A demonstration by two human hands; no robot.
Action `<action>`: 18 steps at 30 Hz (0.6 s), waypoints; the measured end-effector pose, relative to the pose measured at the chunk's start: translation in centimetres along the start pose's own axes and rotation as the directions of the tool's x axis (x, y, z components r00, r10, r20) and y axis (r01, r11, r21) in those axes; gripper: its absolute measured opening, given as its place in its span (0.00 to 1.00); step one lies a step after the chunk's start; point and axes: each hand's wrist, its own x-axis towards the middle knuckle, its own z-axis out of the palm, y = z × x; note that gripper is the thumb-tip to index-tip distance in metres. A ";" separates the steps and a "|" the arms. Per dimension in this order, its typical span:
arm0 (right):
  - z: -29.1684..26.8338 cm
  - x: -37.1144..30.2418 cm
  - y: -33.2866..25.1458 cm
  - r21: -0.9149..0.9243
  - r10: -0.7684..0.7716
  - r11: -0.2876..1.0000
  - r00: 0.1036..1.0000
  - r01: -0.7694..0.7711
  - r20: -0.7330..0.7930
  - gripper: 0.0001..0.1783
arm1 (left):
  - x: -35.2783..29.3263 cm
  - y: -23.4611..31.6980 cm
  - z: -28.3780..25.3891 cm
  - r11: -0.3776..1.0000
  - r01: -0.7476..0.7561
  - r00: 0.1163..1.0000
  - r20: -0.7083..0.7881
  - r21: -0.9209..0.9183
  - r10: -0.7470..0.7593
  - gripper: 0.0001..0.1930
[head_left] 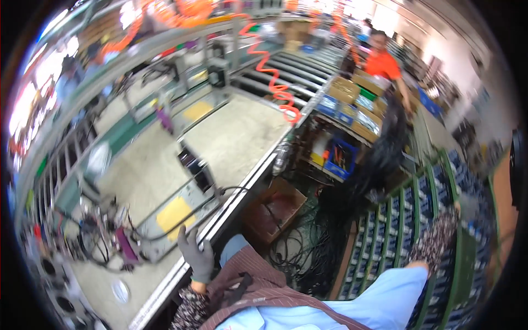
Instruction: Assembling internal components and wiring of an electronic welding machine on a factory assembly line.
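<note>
We see our left hand [197,257], in a grey glove, resting with fingers spread and relaxed on the metal edge rail [242,190] of the workbench [236,137], grasping nothing. Our right hand is hidden behind our light blue sleeve [385,297], so we cannot tell its grip. Just beyond the gloved hand a black cable [181,223] loops across the bench beside a yellow patch [175,215]. An orange coiled hose [275,82] hangs over the far end. Below the rail sits a brown cardboard box [275,209]; racks of blue bins [407,220] stand to our right.
</note>
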 end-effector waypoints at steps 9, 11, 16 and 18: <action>-7.3 -6.5 -7.5 -0.053 0.219 0.975 0.975 -0.217 0.030 0.24 | -0.3 -1.8 -2.5 0.992 0.129 0.991 -0.023 0.009 -0.129 0.20; -8.5 -9.7 -10.7 0.065 0.032 0.997 0.999 -0.032 -0.006 0.24 | -0.3 -2.1 -2.2 0.993 0.119 0.993 -0.017 0.003 -0.119 0.20; -4.1 -10.3 -12.0 0.136 -0.157 0.976 0.982 0.171 -0.109 0.22 | 0.2 -1.8 0.0 1.000 0.012 0.996 0.087 -0.012 -0.011 0.21; -1.5 -6.5 -8.5 0.114 -0.152 0.979 0.975 0.172 -0.164 0.21 | -0.3 -2.5 0.0 0.999 0.033 0.991 0.127 -0.007 -0.032 0.22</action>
